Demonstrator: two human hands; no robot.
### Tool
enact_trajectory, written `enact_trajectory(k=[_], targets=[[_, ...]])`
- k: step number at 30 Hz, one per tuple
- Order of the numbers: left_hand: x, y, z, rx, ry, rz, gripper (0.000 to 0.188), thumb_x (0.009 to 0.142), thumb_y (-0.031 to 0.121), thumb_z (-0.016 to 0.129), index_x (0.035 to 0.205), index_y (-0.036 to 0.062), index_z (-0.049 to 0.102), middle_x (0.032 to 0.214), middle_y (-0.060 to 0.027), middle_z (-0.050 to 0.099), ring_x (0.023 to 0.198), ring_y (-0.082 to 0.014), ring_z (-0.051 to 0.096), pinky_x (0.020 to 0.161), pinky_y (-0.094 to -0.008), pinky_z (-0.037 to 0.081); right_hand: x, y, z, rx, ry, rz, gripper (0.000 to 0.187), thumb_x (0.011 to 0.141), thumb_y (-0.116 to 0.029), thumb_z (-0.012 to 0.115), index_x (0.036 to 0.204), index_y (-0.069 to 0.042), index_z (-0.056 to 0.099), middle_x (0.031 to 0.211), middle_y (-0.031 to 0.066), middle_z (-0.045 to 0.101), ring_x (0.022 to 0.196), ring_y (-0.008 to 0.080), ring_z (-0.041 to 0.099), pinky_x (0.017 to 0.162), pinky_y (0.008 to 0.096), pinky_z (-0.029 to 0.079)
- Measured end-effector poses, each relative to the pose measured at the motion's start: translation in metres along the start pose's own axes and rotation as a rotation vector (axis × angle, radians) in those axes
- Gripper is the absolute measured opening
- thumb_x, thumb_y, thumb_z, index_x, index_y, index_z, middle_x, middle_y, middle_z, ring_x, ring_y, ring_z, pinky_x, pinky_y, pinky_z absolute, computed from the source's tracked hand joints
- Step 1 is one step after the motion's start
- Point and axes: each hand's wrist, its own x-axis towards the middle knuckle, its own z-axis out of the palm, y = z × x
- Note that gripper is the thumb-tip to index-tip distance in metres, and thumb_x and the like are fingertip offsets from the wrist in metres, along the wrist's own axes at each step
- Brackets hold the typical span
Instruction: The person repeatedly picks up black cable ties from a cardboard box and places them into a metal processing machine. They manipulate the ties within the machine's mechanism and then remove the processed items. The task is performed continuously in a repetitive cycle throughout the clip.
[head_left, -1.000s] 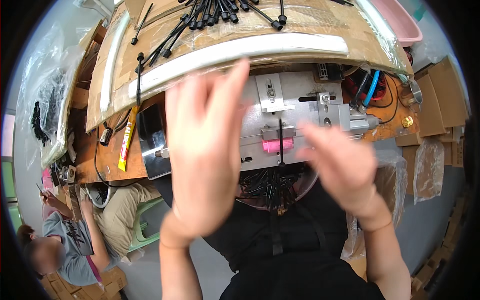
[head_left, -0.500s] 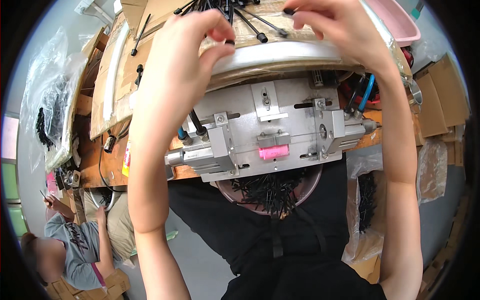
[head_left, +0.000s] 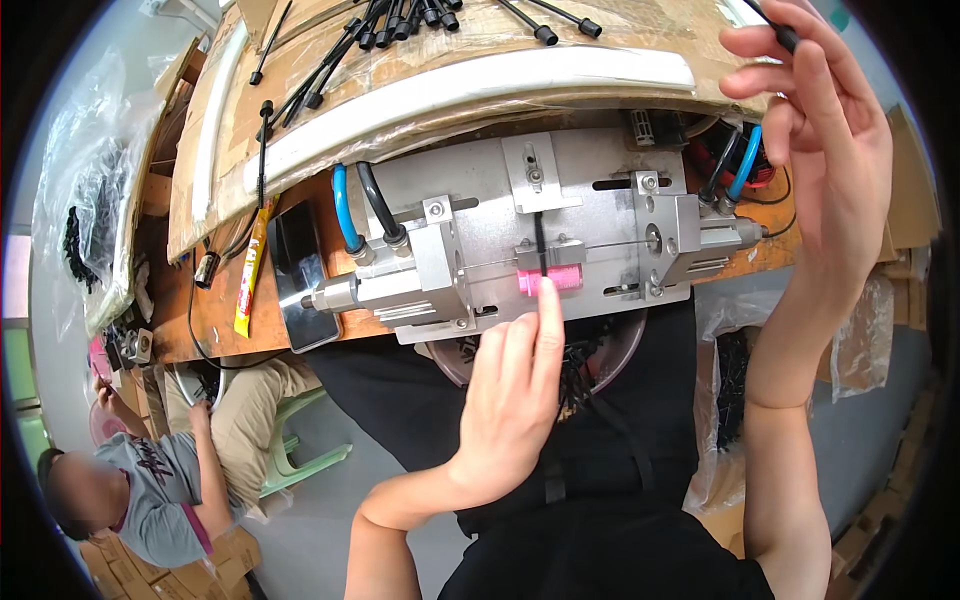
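A slim black rod [head_left: 541,240] lies lengthwise in the small metal holder of a metal fixture [head_left: 600,235], its near end over a pink block [head_left: 562,281]. My left hand [head_left: 508,410] points its index finger at the near end of that rod, seemingly touching it; the other fingers are loosely bent and hold nothing. Up at the right, my right hand [head_left: 825,120] grips a black capped rod [head_left: 787,38] between thumb and fingers, partly cut off by the picture's edge. Metal cylinder units with thin pins flank the holder, the left unit [head_left: 425,285] and the right unit [head_left: 685,250].
Several black capped rods [head_left: 400,25] lie on the cardboard-covered board behind a white padded strip [head_left: 470,100]. A phone [head_left: 300,270] and yellow packet [head_left: 252,275] lie left. Below the fixture sits a basin [head_left: 622,355] of black pieces. A co-worker [head_left: 165,480] sits at far left.
My left hand came down from the board to the fixture, where a black rod now lies over the pink block. My right hand moved right, holding a black capped rod.
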Motion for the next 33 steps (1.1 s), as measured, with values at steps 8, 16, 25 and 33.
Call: enact_trajectory(k=[8, 16, 25, 33], targets=[[0.010, 0.009, 0.007, 0.079, -0.107, -0.008, 0.073, 0.073, -0.006, 0.059, 0.142, -0.0125, 0.036, 0.098, -0.0110, 0.050, 0.087, -0.0230, 0.051, 0.081, -0.0309, 0.048, -0.027, -0.014, -0.010, -0.123, -0.095, -0.089, 0.026, 0.100, -0.014, 0.054, 0.122, 0.001, 0.055, 0.107, 0.0193, 0.066, 0.081, 0.0166, 0.063, 0.054, 0.0194, 0.044], [0.041, -0.012, -0.027, 0.019, -0.077, -0.003, 0.066, 0.076, 0.000, 0.060, 0.140, -0.0049, 0.045, 0.093, -0.0115, 0.049, 0.090, -0.0253, 0.052, 0.079, -0.0334, 0.048, -0.128, -0.005, 0.046, -0.411, -0.241, -0.034, 0.056, 0.074, 0.016, 0.071, 0.127, 0.006, 0.056, 0.085, 0.0112, 0.068, 0.072, 0.0161, 0.067, 0.063, 0.0261, 0.055], [0.190, -0.089, -0.062, 0.098, 0.306, 0.027, 0.019, 0.079, 0.003, 0.072, 0.094, -0.0024, 0.063, 0.089, -0.0217, 0.063, 0.091, -0.0358, 0.062, 0.081, -0.0399, 0.048, -0.164, 0.026, 0.080, -0.511, -0.311, -0.003, 0.066, 0.069, 0.006, 0.079, 0.131, 0.005, 0.056, 0.075, 0.0095, 0.064, 0.061, 0.0201, 0.063, 0.058, 0.0294, 0.051], [0.181, -0.051, -0.093, 0.029, 0.198, -0.143, 0.015, 0.079, 0.005, 0.072, 0.088, -0.0021, 0.064, 0.082, -0.0159, 0.065, 0.083, -0.0262, 0.065, 0.073, -0.0344, 0.049, -0.150, 0.017, 0.073, -0.585, -0.469, 0.078, 0.060, 0.078, -0.009, 0.076, 0.132, 0.004, 0.055, 0.077, 0.0086, 0.061, 0.062, 0.0201, 0.061, 0.054, 0.0323, 0.047]])
